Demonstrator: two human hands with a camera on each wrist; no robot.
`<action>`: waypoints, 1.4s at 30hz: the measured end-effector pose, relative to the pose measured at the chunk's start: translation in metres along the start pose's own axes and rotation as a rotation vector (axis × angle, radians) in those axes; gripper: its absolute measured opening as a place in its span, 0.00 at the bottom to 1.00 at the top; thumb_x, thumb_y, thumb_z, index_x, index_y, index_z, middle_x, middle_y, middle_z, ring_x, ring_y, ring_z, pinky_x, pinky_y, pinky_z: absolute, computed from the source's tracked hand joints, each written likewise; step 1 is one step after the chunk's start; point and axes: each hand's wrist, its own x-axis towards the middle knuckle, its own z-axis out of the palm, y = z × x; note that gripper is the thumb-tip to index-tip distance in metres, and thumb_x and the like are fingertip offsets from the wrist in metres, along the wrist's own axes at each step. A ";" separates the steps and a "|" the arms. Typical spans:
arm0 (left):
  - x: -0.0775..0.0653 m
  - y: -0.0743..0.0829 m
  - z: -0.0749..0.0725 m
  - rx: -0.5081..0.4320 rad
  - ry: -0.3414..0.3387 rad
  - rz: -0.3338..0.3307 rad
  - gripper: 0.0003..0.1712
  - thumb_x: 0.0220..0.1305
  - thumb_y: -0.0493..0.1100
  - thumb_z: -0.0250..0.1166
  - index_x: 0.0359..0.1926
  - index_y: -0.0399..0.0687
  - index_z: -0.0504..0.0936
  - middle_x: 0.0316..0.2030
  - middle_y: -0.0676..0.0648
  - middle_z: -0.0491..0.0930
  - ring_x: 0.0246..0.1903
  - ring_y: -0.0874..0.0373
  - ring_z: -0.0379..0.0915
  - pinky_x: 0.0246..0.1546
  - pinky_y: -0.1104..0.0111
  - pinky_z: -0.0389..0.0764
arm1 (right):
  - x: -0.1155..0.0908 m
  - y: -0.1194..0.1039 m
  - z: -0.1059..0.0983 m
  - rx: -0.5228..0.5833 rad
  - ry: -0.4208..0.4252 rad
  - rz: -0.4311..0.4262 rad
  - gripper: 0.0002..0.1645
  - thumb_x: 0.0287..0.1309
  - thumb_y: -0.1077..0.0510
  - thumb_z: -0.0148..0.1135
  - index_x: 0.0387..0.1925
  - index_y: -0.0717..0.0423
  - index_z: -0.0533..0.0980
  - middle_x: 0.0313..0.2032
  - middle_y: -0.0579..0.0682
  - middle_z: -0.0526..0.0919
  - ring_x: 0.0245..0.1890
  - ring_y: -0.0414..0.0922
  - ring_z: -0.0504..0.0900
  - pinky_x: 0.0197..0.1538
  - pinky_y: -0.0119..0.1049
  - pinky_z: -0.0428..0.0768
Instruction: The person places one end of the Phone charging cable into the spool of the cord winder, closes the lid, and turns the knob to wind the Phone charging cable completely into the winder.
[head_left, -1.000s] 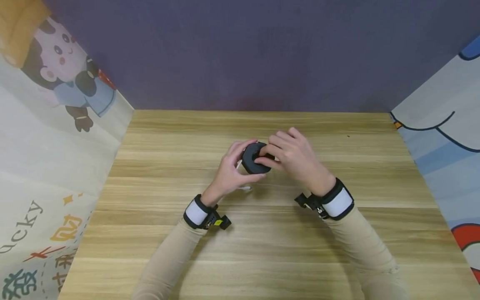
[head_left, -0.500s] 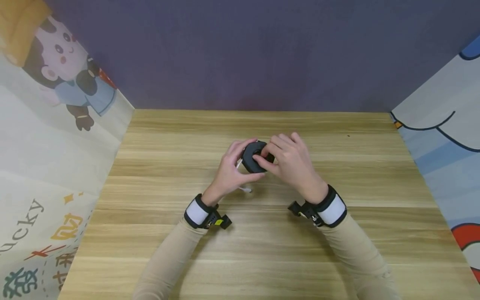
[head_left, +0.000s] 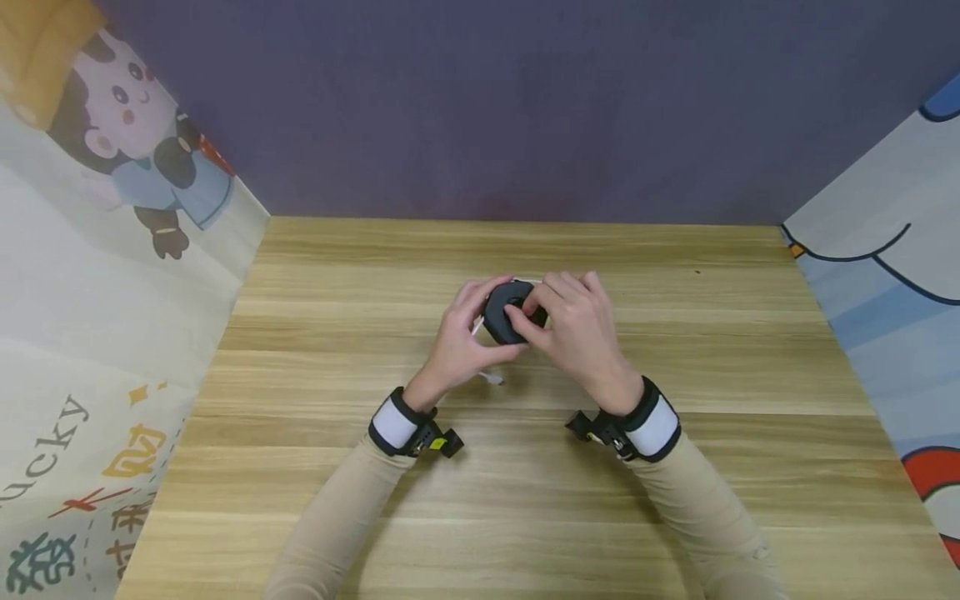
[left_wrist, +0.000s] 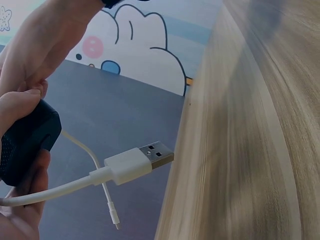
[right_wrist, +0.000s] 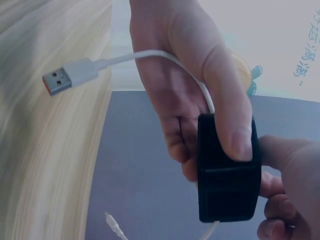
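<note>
A black, disc-shaped cable winder [head_left: 497, 323] with a round hollow in its face is held up over the table. My left hand [head_left: 459, 340] grips it round the edge, thumb on the near side. The thumb and forefinger of my right hand [head_left: 581, 329] pinch at its centre; the part between them is hidden. A white USB cable [left_wrist: 65, 190] comes out of the winder, and its USB-A plug [left_wrist: 131, 166] hangs below the left hand. The cable's other, slimmer plug [right_wrist: 114, 224] dangles on the winder's far side in the right wrist view.
The wood-grain table [head_left: 480, 500] stretches under both arms. A dark purple-grey panel [head_left: 480, 108] stands at its back edge. Printed cloths with cartoon figures hang at the left [head_left: 135, 317] and right [head_left: 885, 317].
My right wrist has swung left and toward me while its fingers keep to the winder's centre. The left hand stays nearly still. More white cable shows behind the winder.
</note>
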 end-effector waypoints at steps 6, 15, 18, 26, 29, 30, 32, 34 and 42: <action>0.001 0.000 0.000 0.003 0.013 0.008 0.49 0.49 0.33 0.81 0.72 0.39 0.70 0.58 0.37 0.72 0.56 0.48 0.73 0.59 0.60 0.80 | 0.000 -0.006 0.002 0.018 0.027 0.060 0.16 0.60 0.55 0.72 0.22 0.57 0.78 0.23 0.52 0.81 0.25 0.51 0.79 0.35 0.46 0.67; 0.002 0.000 0.002 -0.002 0.028 0.004 0.49 0.48 0.33 0.82 0.72 0.38 0.71 0.58 0.36 0.72 0.56 0.48 0.73 0.61 0.59 0.80 | -0.002 -0.013 0.007 0.033 0.071 0.160 0.16 0.58 0.57 0.72 0.20 0.59 0.78 0.20 0.52 0.80 0.22 0.51 0.77 0.33 0.46 0.64; 0.001 0.000 0.002 0.005 0.036 0.004 0.49 0.48 0.33 0.82 0.72 0.39 0.71 0.57 0.36 0.73 0.56 0.48 0.73 0.60 0.59 0.80 | -0.003 -0.015 0.009 0.037 0.089 0.178 0.16 0.57 0.58 0.72 0.19 0.59 0.77 0.19 0.53 0.80 0.21 0.50 0.75 0.33 0.46 0.64; 0.001 -0.001 0.005 0.004 0.056 0.013 0.49 0.47 0.32 0.83 0.71 0.37 0.72 0.57 0.35 0.72 0.56 0.47 0.74 0.63 0.59 0.79 | -0.003 -0.020 0.012 0.044 0.120 0.239 0.16 0.58 0.58 0.69 0.18 0.58 0.76 0.18 0.52 0.79 0.19 0.49 0.74 0.33 0.48 0.64; 0.002 -0.001 0.006 -0.003 0.060 0.011 0.49 0.47 0.31 0.82 0.71 0.36 0.71 0.57 0.34 0.72 0.56 0.46 0.74 0.64 0.59 0.79 | -0.003 -0.021 0.013 0.039 0.133 0.255 0.16 0.58 0.58 0.68 0.18 0.59 0.77 0.18 0.52 0.79 0.18 0.50 0.75 0.33 0.49 0.64; 0.002 -0.001 0.006 -0.006 0.061 0.010 0.49 0.47 0.31 0.82 0.71 0.36 0.71 0.57 0.34 0.72 0.56 0.46 0.74 0.64 0.59 0.78 | -0.003 -0.022 0.013 0.038 0.137 0.258 0.16 0.58 0.58 0.69 0.18 0.59 0.77 0.18 0.52 0.79 0.18 0.50 0.75 0.33 0.48 0.64; 0.002 0.000 0.006 -0.016 0.060 0.008 0.49 0.47 0.31 0.82 0.71 0.36 0.71 0.57 0.34 0.72 0.56 0.46 0.74 0.64 0.59 0.78 | -0.004 -0.022 0.014 0.035 0.145 0.264 0.16 0.58 0.58 0.69 0.18 0.59 0.77 0.18 0.53 0.79 0.18 0.50 0.76 0.33 0.48 0.63; 0.002 -0.001 0.006 -0.026 0.057 0.009 0.49 0.47 0.30 0.82 0.71 0.36 0.71 0.57 0.34 0.72 0.57 0.46 0.74 0.65 0.59 0.78 | -0.004 -0.021 0.015 0.035 0.147 0.264 0.16 0.58 0.59 0.69 0.18 0.59 0.76 0.18 0.53 0.79 0.18 0.50 0.75 0.33 0.48 0.63; 0.003 -0.003 0.005 -0.055 0.043 -0.003 0.49 0.47 0.29 0.81 0.71 0.36 0.71 0.57 0.35 0.72 0.57 0.47 0.72 0.67 0.59 0.76 | -0.006 -0.018 0.016 0.042 0.119 0.240 0.16 0.61 0.57 0.67 0.20 0.57 0.74 0.20 0.52 0.78 0.20 0.50 0.74 0.33 0.49 0.64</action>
